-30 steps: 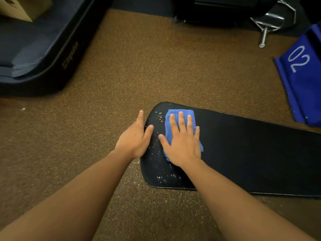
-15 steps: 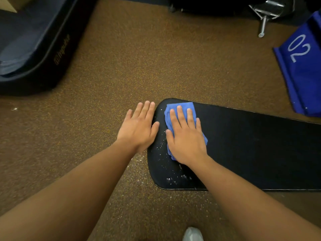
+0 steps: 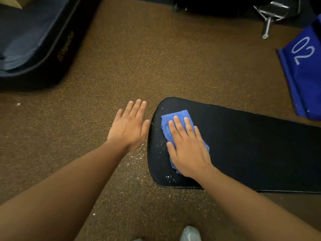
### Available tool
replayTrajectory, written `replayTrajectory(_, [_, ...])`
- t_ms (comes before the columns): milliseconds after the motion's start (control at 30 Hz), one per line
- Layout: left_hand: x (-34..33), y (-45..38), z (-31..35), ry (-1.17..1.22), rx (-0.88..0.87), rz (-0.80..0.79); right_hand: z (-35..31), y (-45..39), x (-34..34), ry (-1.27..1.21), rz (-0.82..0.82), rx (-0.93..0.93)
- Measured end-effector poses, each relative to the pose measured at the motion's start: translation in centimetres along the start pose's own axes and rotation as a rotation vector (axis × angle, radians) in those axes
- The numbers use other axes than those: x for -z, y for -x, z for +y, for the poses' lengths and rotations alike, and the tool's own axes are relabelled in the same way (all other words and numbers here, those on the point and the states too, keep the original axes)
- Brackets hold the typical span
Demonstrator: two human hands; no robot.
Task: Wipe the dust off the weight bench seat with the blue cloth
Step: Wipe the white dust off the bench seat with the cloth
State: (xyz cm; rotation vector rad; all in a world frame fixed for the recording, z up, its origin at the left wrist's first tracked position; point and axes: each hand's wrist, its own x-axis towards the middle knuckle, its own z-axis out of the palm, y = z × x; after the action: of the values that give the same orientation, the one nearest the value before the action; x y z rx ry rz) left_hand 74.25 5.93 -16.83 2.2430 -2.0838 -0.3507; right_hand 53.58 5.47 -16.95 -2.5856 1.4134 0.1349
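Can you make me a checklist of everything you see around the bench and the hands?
Surface: black weight bench seat, white dust specks near its rounded end.
Job's things: blue cloth, bunched, lying on the seat.
Clutter: dust specks on the brown floor beside the seat.
Grippers: right hand presses flat on the cloth; left hand is held flat, fingers straight, beside the seat's end, holding nothing.
Cables: nothing seen.
Surroundings: dark padded mat upper left, blue item marked 02 upper right, chrome metal bar at top, a shoe at bottom.
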Motion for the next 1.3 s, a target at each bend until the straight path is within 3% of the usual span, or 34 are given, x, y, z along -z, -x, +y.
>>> replayTrajectory(233, [0.0, -0.1, 0.2, 0.046, -0.03, -0.003, -2.1, -7.8, 0.6, -0.037, 0.04, -0.253])
replayTrajectory(433, [0.0, -0.4, 0.4, 0.123, -0.082, 0.059, -3.0, -1.2, -0.3, -0.04, 0.054, 0.057])
replayTrajectory(533, [-0.5, -0.4, 1.1, 0.268, -0.081, -0.053, -1.3, 0.6, -0.5, -0.03, 0.027, 0.035])
replayTrajectory(667, [-1.0, -0.9, 1.8, 0.544, 0.004, -0.074, -1.2, -3.2, -0.1, -0.041, 0.057, -0.126])
replayTrajectory(767, [-1.0, -1.6, 2.2, 0.818, 0.173, -0.083, -1.8, -5.3, 0.0, -0.031, 0.062, -0.183])
replayTrajectory(933, [-1.0, -2.7, 1.6, 1.113, 0.37, -0.225, -1.3, 0.6, -0.2, -0.014, 0.014, 0.114])
replayTrajectory(1000, [-1.0, -2.7, 1.6, 1.227, 0.42, -0.295, 0.3, 1.3, 0.0, -0.026, -0.015, 0.099])
replayTrajectory(1167, [-1.4, -2.9, 1.0, 1.301, 0.404, -0.417, -1.3, -4.9, 0.2, -0.019, 0.047, -0.151])
replayTrajectory(1300, [-1.8, -3.1, 0.5, 1.338, 0.41, -0.438, -4.0, -2.9, -0.3, 0.007, 0.069, -0.061])
